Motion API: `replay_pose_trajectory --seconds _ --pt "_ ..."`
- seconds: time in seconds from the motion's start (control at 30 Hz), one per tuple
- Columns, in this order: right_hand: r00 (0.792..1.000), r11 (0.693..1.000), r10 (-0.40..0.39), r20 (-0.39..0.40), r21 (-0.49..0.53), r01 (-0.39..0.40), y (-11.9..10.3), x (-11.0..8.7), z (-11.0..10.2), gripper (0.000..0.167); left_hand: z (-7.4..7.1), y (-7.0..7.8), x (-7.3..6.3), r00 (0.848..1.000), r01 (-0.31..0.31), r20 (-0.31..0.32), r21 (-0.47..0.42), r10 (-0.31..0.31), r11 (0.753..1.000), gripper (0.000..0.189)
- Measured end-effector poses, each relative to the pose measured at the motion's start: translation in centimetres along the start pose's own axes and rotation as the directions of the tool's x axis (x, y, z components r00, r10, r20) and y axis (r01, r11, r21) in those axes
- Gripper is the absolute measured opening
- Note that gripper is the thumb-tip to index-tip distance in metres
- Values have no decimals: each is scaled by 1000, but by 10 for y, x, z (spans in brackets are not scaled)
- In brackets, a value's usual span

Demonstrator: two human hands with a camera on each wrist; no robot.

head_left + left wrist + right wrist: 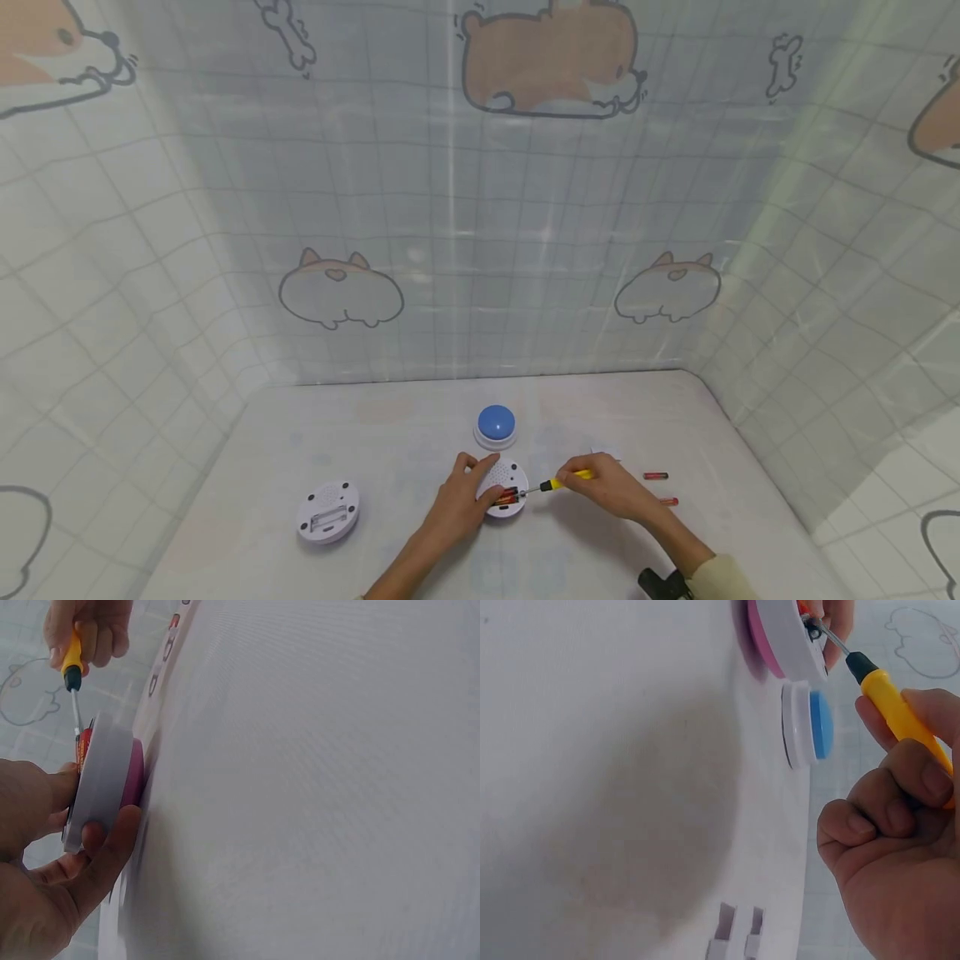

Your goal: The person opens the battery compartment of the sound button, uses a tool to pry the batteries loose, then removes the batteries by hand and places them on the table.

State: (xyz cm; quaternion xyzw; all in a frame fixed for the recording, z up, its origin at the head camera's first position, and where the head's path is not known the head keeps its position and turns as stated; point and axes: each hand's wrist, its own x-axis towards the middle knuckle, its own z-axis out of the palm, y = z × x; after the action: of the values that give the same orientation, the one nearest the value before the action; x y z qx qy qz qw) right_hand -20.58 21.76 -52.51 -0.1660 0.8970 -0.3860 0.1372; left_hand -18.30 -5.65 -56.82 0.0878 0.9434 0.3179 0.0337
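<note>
My left hand (459, 498) grips a round white push-button buzzer (514, 472) at its edge, underside up. Its pink button (133, 780) faces the table in the left wrist view. Red-and-black batteries (507, 497) lie at the compartment, with left fingers over part of them. Between thumb and fingers, my right hand (613, 487) holds a yellow screwdriver (558, 482) with a black collar. The screwdriver's tip meets the compartment's end, where a small metal spring (814, 631) shows in the right wrist view.
A blue-topped buzzer (496, 423) stands upright just behind. Another buzzer (328, 512) lies underside up at the left, its battery compartment uncovered. Two loose batteries, one farther back (656, 476) and one nearer (670, 502), lie right of my right hand. White plastic covers (724, 930) lie close by.
</note>
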Motion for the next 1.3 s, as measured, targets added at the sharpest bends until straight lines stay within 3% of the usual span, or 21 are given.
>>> replay_pose_trajectory --seconds 0.47,0.8,1.13,1.3 --pt "1000 999 22 6 23 -22 0 -1 2 22 -3 1 -3 1000 13 5 -17 -13 1000 55" --pt "1000 999 -5 25 40 4 2 -1 2 28 -2 -2 -4 1000 7 -6 -19 -8 1000 53" --pt "1000 999 26 -14 34 -25 0 -4 3 30 -2 4 -2 1000 24 2 -19 -24 1000 55" --pt "996 999 39 -76 14 -38 -2 -12 4 25 -2 4 -2 1000 15 13 -16 -15 1000 55"
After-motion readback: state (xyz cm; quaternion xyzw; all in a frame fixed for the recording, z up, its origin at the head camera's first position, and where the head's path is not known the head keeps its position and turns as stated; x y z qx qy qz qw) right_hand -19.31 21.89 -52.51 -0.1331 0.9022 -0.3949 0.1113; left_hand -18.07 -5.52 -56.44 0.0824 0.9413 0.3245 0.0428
